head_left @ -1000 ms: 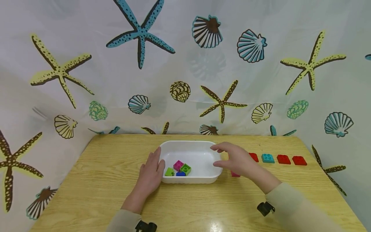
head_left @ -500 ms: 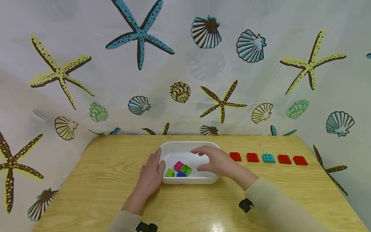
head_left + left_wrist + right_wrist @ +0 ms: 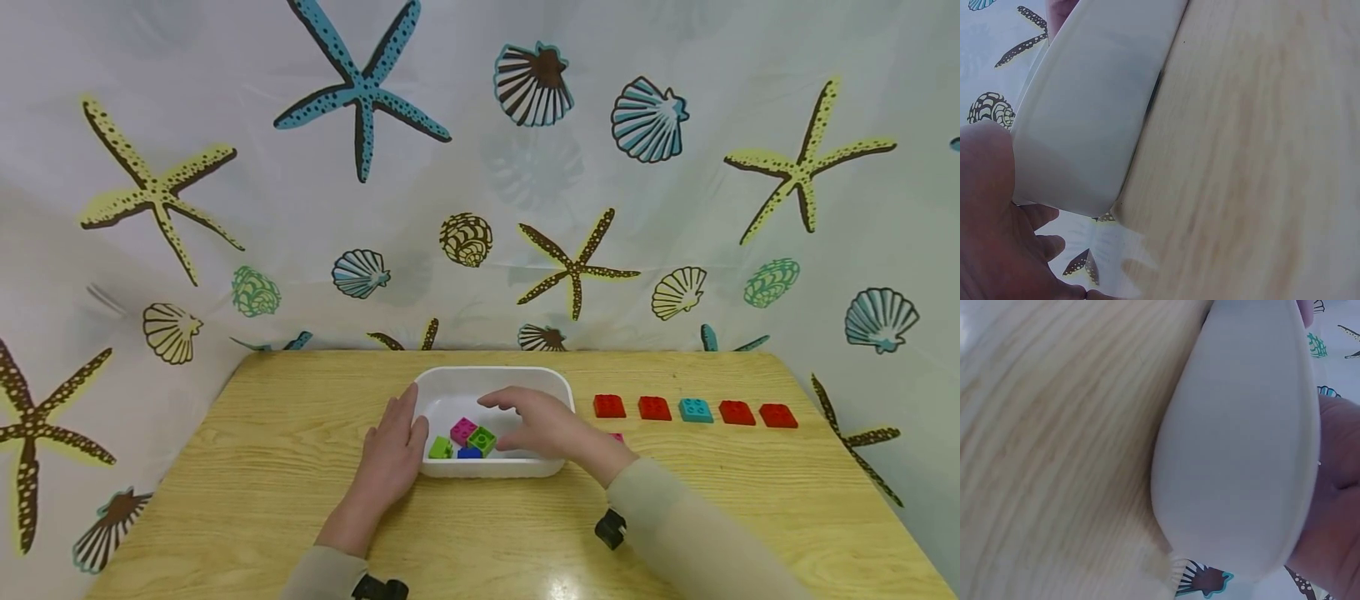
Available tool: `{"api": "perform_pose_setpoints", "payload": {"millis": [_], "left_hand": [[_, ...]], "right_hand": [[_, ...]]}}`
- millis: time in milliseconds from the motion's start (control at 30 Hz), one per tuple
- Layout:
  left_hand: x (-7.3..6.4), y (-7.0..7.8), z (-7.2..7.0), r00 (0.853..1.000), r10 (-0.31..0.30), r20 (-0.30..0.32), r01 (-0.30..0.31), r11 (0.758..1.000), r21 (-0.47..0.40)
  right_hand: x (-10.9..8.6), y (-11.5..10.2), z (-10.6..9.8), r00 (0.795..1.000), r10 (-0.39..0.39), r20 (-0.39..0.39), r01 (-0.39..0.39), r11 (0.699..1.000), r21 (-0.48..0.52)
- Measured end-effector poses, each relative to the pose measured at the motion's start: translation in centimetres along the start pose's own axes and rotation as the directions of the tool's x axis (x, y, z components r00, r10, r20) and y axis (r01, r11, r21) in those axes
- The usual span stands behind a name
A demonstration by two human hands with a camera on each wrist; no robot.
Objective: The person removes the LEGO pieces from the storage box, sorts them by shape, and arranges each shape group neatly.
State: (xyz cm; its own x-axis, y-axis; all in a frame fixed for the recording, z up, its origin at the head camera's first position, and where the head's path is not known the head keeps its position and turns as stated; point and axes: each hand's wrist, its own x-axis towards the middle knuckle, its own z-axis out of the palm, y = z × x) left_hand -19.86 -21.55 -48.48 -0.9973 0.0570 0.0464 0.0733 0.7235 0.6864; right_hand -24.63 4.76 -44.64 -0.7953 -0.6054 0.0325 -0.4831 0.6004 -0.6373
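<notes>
A white oblong tray [image 3: 491, 469] sits on the table with a few toy bricks at its left end: a magenta brick [image 3: 462, 430], a green brick [image 3: 482, 440], a lime brick [image 3: 440, 447] and a blue brick [image 3: 469, 453]. My left hand [image 3: 390, 446] rests against the tray's left end, fingers straight and thumb by the rim. Over the right half of the tray hovers my right hand [image 3: 540, 423], thumb and fingers apart, holding nothing, to the right of the green brick. Both wrist views show the tray's outer wall close up.
Right of the tray lies a row with a red brick [image 3: 609, 407], another red brick [image 3: 655, 408], a turquoise brick [image 3: 696, 410] and two more red bricks [image 3: 737, 413]. A pink brick [image 3: 617, 437] peeks out behind my right wrist. A patterned curtain [image 3: 480, 183] stands behind the wooden table.
My right hand has moved left from the tray's right edge to above its inside, uncovering the leftmost red brick of the row. My left hand has stayed put.
</notes>
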Motion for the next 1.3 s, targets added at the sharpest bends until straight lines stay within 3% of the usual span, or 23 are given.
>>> {"api": "perform_pose_setpoints", "payload": {"millis": [600, 1300], "left_hand": [[0.0, 0.3, 0.0, 1.000, -0.003, 0.006, 0.003, 1.000, 0.012], [-0.1, 0.4, -0.2, 1.000, -0.010, 0.001, 0.010, 1.000, 0.003]], "right_hand": [[0.8, -0.1, 1.1, 0.994, 0.093, 0.054, -0.094, 0.995, 0.023], [1.4, 0.1, 1.6, 0.996, 0.067, 0.061, -0.065, 0.997, -0.033]]}}
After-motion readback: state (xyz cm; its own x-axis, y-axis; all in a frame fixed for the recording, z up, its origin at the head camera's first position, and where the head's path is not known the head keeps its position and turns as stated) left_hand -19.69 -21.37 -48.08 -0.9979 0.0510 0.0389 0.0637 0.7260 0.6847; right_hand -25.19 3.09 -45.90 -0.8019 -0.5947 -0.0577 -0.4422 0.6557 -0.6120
